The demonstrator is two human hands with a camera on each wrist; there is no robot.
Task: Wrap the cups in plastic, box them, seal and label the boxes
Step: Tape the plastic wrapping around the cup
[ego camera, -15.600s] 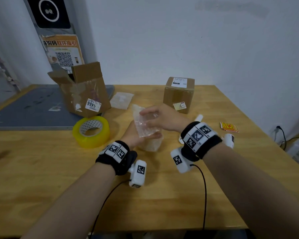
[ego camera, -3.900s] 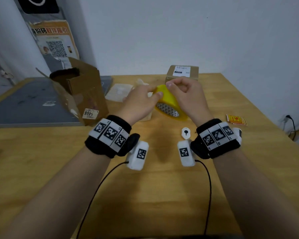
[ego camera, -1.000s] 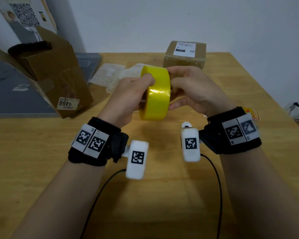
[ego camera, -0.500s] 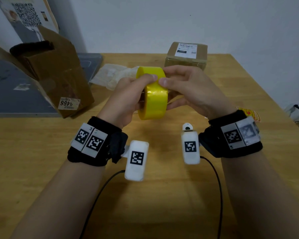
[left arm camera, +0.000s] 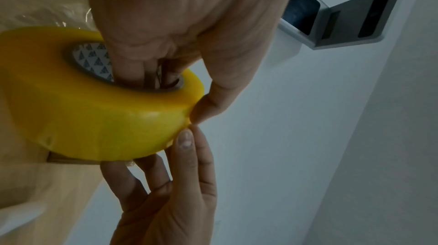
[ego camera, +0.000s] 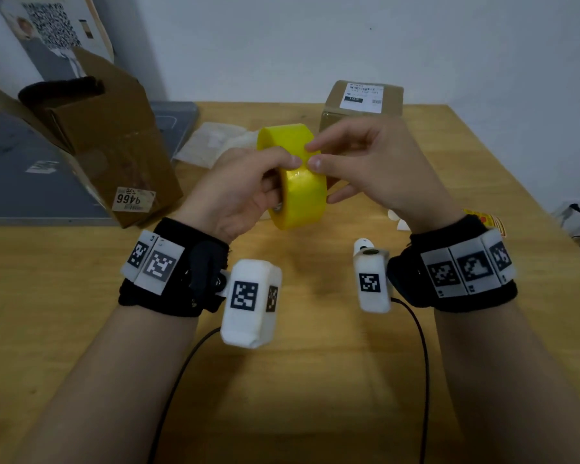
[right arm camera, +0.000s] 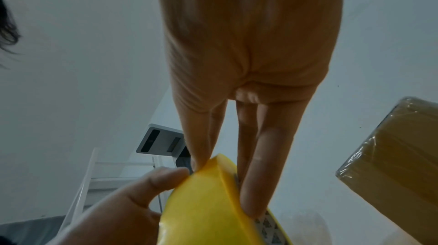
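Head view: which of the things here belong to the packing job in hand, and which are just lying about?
In use:
yellow tape roll, held by left hand and right hand
open cardboard box
sealed labelled box
plastic wrap

Lying about:
red and yellow packet
grey mat
poster

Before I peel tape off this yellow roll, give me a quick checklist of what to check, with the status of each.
1. Tape roll held firmly by left hand, fingers through the core: ok.
2. Right hand fingertips on the roll's outer face: ok.
3. Loose tape end found: cannot tell.
4. Open box within reach, flaps up: ok.
5. Wrapped cup inside the open box: cannot tell.
6. Sealed box already labelled: ok.
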